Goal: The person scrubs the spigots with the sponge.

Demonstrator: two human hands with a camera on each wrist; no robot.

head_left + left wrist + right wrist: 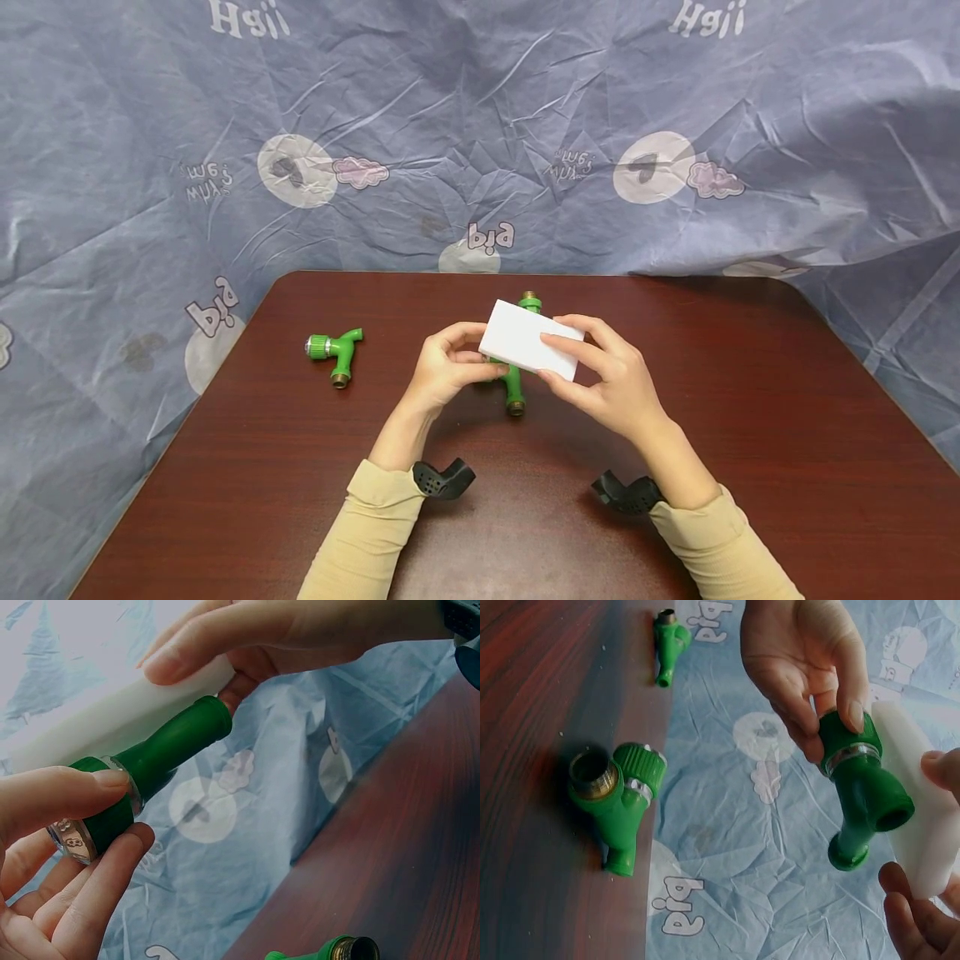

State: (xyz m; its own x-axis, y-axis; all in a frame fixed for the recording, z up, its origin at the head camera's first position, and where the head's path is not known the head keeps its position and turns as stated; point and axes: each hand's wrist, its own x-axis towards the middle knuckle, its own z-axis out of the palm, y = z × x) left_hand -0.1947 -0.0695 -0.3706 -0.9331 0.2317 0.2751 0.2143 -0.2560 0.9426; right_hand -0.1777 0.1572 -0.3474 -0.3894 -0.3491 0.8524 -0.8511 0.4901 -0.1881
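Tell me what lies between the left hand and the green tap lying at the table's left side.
Nothing: the head view shows only bare table between the left hand, which grips another tap, and the loose green tap.

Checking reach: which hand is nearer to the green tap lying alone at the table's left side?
Left. The left hand, gripping another green tap, is the closer one to the lone tap; the right hand, holding the white block, is farther right.
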